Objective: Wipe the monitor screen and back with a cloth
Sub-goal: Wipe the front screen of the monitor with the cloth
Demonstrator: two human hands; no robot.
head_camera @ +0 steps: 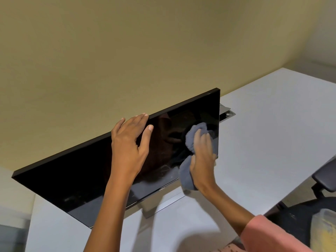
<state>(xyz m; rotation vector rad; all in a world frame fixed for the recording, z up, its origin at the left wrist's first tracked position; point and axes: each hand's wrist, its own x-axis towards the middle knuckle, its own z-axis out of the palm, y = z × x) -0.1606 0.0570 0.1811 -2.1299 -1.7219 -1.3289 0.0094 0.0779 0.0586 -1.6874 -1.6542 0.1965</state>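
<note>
Two bare hands work on one wide, thin, black flat-panel monitor (76, 179) that stands on a pale grey-white desk (272, 133) in front of a yellowish wall (127, 42). At the far left the dark glass is untouched, and the panel's lower left corner hangs out past the desk edge.

Near the middle, the left hand (130, 140) rests on the top rim, its straight fingers (141, 117) lying over the edge toward the back and the thumb spread apart against the front glass. This looks like a bracing hold, keeping the panel from rocking or swivelling on its silver stand (163, 204) while the other side is rubbed.

Further right, the right hand (202, 157) presses a bunched blue-grey cloth (190, 140) against the screen's right portion; its fingers are curled over the wad, clamped on it, and a loose end of cloth hangs below the palm past the bottom bezel. The hand is slightly blurred, which suggests a rubbing stroke. Faint smears show on the glass just left of the cloth, so the front seems only partly done, and the back cannot be judged from this angle.

At the right edge sits a black office chair (323, 179) with a padded armrest, well apart from the monitor.
</note>
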